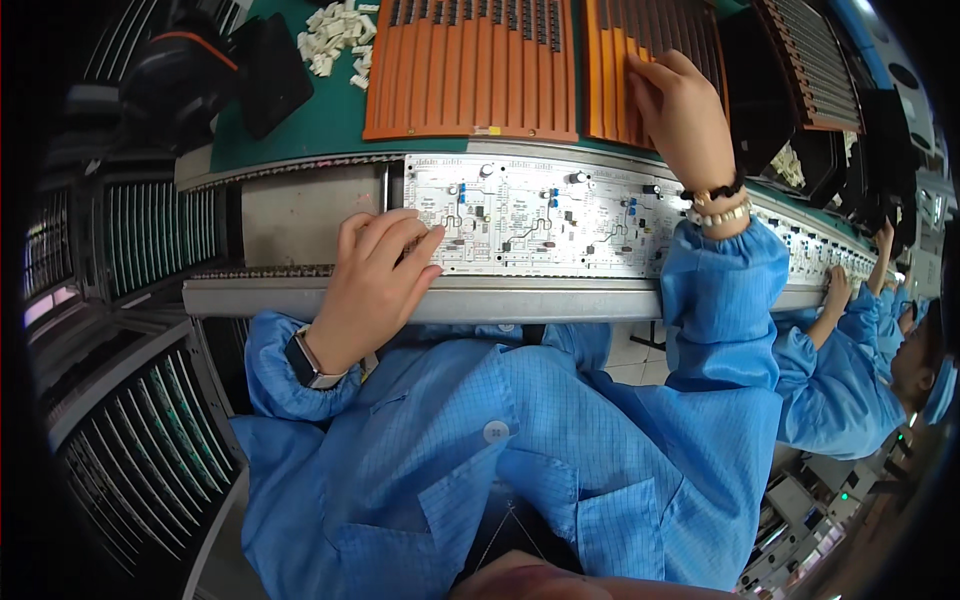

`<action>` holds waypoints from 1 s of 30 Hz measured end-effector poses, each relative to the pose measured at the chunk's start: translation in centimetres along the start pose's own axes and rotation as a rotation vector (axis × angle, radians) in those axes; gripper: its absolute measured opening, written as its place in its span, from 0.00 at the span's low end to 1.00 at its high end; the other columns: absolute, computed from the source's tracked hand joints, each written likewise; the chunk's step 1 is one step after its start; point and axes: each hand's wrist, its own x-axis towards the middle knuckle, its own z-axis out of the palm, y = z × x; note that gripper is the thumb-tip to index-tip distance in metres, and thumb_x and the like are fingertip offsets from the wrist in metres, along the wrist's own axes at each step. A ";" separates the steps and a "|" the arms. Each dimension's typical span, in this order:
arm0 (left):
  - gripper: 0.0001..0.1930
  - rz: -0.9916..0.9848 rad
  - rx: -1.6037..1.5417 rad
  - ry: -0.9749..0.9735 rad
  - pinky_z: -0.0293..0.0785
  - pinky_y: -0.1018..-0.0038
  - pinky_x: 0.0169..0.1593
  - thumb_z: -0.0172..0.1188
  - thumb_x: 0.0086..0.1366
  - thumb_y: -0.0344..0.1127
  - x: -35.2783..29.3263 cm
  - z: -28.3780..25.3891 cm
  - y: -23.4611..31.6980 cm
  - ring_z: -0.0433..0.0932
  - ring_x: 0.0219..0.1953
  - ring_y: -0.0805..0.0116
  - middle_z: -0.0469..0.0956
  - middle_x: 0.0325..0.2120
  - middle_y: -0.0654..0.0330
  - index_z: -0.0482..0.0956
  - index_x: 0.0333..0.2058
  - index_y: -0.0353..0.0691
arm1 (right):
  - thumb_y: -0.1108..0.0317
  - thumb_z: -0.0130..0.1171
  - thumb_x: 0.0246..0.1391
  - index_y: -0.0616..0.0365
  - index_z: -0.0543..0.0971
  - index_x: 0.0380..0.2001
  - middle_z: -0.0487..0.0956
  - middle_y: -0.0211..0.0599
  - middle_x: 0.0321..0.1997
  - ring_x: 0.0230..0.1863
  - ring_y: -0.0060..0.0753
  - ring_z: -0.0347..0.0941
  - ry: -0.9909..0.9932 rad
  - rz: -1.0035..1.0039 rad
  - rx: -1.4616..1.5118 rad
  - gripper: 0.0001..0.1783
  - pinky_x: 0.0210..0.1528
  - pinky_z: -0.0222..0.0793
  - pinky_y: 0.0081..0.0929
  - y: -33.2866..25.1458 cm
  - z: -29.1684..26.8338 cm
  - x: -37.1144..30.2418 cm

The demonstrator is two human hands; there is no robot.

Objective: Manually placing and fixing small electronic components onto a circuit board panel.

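A white circuit board (540, 225) fitted with small black, blue and brown parts lies on the conveyor rail before me. My left hand (375, 275) rests on its left end, fingers spread and slightly bent; what lies under the palm is hidden. Farther off, my right hand (685, 115) reaches over the board to an orange slotted tray (610, 95), thumb and forefinger pinched together at one of its slots. Whatever is between those fingertips is too small to make out. A second orange slotted tray (470, 90) beside it holds rows of small black components at its far end.
White connectors (335, 38) lie heaped on the green mat (270, 120) at the far left. The metal conveyor edge (500, 298) runs across in front of me. Racks of boards (150, 440) stand on the left. Co-workers (850, 380) in blue work along the line at right.
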 end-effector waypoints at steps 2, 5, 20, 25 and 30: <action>0.21 -0.032 -0.003 0.026 0.61 0.56 0.58 0.64 0.58 0.31 -0.6 -0.1 0.1 0.71 0.54 0.55 0.74 0.45 0.55 0.78 0.51 0.35 | 0.73 0.63 0.57 0.61 0.84 0.41 0.79 0.38 0.34 0.29 0.37 0.79 -0.035 0.012 0.024 0.09 0.31 0.74 0.28 0.2 -0.6 -0.2; 0.19 -0.079 -0.009 0.076 0.61 0.56 0.57 0.64 0.59 0.31 -1.5 0.0 -0.1 0.71 0.54 0.57 0.74 0.44 0.56 0.78 0.50 0.36 | 0.73 0.66 0.53 0.61 0.85 0.38 0.80 0.36 0.32 0.29 0.31 0.80 -0.102 0.031 0.166 0.08 0.31 0.75 0.25 0.7 -1.3 -0.5; 0.16 -0.258 -0.065 0.361 0.68 0.60 0.49 0.66 0.57 0.29 -3.2 1.4 -0.8 0.74 0.45 0.55 0.76 0.38 0.55 0.80 0.45 0.34 | 0.76 0.67 0.50 0.63 0.83 0.35 0.84 0.35 0.33 0.34 0.25 0.80 -0.282 0.057 0.344 0.08 0.38 0.75 0.22 -2.3 -3.7 -0.1; 0.16 -0.259 -0.073 0.397 0.69 0.59 0.48 0.66 0.57 0.29 -3.1 1.5 -1.0 0.75 0.43 0.55 0.75 0.37 0.55 0.80 0.45 0.34 | 0.76 0.68 0.45 0.61 0.80 0.32 0.82 0.34 0.35 0.39 0.29 0.77 -0.452 0.069 0.789 0.09 0.41 0.72 0.27 -13.6 -1.9 -3.5; 0.16 -0.284 -0.105 0.410 0.70 0.60 0.46 0.65 0.57 0.29 -3.3 1.3 -1.0 0.75 0.41 0.56 0.75 0.36 0.55 0.80 0.45 0.34 | 0.73 0.70 0.42 0.59 0.81 0.30 0.80 0.41 0.33 0.38 0.46 0.75 -0.481 -0.058 0.537 0.10 0.49 0.69 0.39 -16.7 1.9 -4.0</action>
